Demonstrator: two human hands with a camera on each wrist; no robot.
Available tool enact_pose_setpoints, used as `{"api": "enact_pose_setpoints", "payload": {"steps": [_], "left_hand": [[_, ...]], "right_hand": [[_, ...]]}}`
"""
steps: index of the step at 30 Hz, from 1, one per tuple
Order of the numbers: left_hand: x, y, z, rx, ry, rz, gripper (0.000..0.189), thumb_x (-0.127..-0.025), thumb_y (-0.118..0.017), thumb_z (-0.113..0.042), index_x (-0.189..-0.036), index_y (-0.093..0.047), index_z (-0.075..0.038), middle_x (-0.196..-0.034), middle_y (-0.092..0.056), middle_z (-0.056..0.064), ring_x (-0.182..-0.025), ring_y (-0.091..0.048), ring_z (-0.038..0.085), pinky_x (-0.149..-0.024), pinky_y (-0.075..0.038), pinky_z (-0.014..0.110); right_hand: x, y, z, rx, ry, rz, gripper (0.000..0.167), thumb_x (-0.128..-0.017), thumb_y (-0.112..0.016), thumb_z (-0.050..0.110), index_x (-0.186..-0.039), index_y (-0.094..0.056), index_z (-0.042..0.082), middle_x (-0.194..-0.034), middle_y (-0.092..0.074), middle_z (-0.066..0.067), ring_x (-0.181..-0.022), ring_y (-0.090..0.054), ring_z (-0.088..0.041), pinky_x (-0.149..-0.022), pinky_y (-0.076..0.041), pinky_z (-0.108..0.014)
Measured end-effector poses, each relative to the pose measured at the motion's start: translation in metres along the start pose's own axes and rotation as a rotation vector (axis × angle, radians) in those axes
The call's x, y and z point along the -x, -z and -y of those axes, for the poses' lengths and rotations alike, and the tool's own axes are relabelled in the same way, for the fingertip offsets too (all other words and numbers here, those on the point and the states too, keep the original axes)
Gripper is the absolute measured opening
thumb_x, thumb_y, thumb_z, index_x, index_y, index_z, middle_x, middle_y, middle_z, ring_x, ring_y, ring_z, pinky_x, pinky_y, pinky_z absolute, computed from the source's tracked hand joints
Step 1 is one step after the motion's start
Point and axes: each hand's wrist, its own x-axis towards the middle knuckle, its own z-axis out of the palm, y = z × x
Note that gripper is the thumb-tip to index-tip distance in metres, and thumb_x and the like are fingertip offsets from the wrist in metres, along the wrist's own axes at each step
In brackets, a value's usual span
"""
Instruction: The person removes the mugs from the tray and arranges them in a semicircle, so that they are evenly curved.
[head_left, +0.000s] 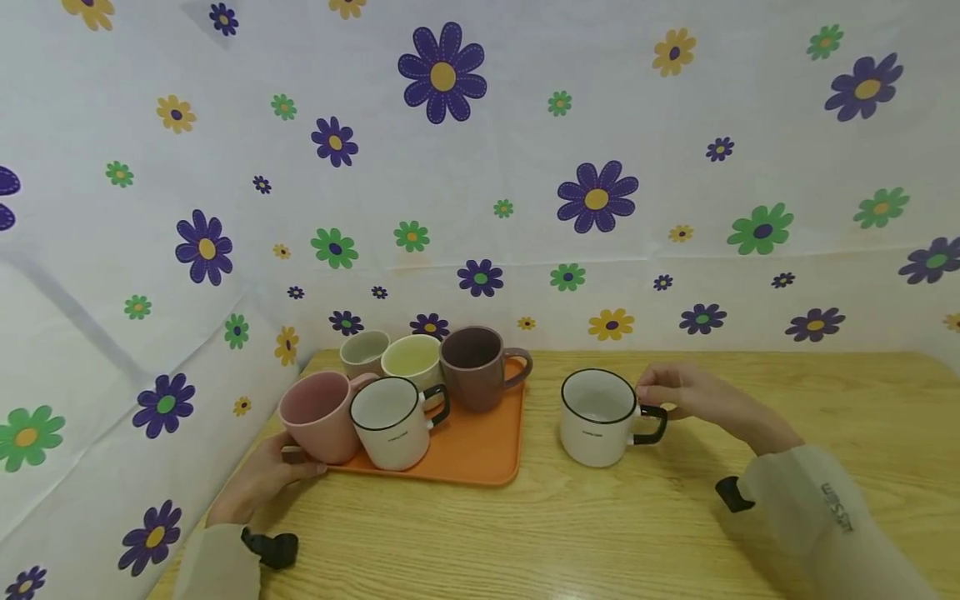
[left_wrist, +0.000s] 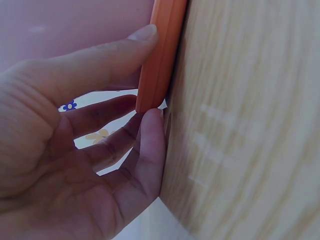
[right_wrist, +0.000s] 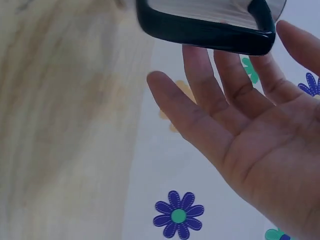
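Observation:
At the near-left corner of the orange tray (head_left: pixel 480 454), my left hand (head_left: pixel 258 479) grips the rim (left_wrist: pixel 159 65), its thumb on the near side and its fingers curled about the corner. Beside that hand a pink mug (head_left: pixel 318 417) stands on the tray. A white mug with a black rim (head_left: pixel 592 437) stands upright on the table, right of the tray. My right hand (head_left: pixel 705 400) is at this mug's black handle (right_wrist: pixel 210 37). Its fingers (right_wrist: pixel 200 85) are spread and loosely bent, not wrapped round the handle; whether the fingertips touch it I cannot tell.
The tray also bears a second white mug (head_left: pixel 393 433), a brown mug (head_left: pixel 476 375), a pale yellow cup (head_left: pixel 412 358) and a grey-green cup (head_left: pixel 363 354). Flowered cloth (head_left: pixel 525 125) hangs behind and left of the wooden table (head_left: pixel 487 550).

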Motion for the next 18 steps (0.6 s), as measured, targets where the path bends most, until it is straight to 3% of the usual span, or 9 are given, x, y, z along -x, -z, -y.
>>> {"api": "enact_pose_setpoints", "payload": {"steps": [6, 13, 18], "left_hand": [[0.0, 0.0, -0.001, 0.0, -0.001, -0.002, 0.069, -0.089, -0.08, -0.016, -0.138, -0.044, 0.016, -0.127, -0.06, 0.031, -0.116, -0.059, 0.041, -0.103, -0.041, 0.057], [0.0, -0.001, -0.002, 0.034, -0.018, -0.014, 0.065, -0.088, -0.08, -0.01, -0.135, -0.045, 0.018, -0.128, -0.059, 0.034, -0.116, -0.061, 0.043, -0.091, -0.052, 0.038], [0.002, 0.0, -0.002, 0.028, -0.002, -0.002, 0.068, -0.088, -0.08, -0.014, -0.137, -0.044, 0.017, -0.127, -0.06, 0.033, -0.117, -0.06, 0.043, -0.101, -0.046, 0.051]], "right_hand": [[-0.007, 0.006, 0.017, 0.009, 0.056, -0.117, 0.025, -0.106, -0.054, 0.015, -0.113, -0.056, -0.009, -0.104, -0.065, -0.013, -0.102, -0.062, -0.028, -0.096, -0.049, -0.057], [-0.018, 0.003, 0.039, 0.003, 0.089, -0.203, 0.028, -0.106, -0.056, 0.018, -0.118, -0.057, -0.007, -0.109, -0.066, -0.012, -0.104, -0.063, -0.022, -0.098, -0.049, -0.053], [-0.025, -0.003, 0.054, -0.013, 0.097, -0.228, 0.029, -0.106, -0.056, 0.02, -0.118, -0.057, -0.006, -0.113, -0.064, -0.014, -0.106, -0.062, -0.021, -0.101, -0.048, -0.051]]}}
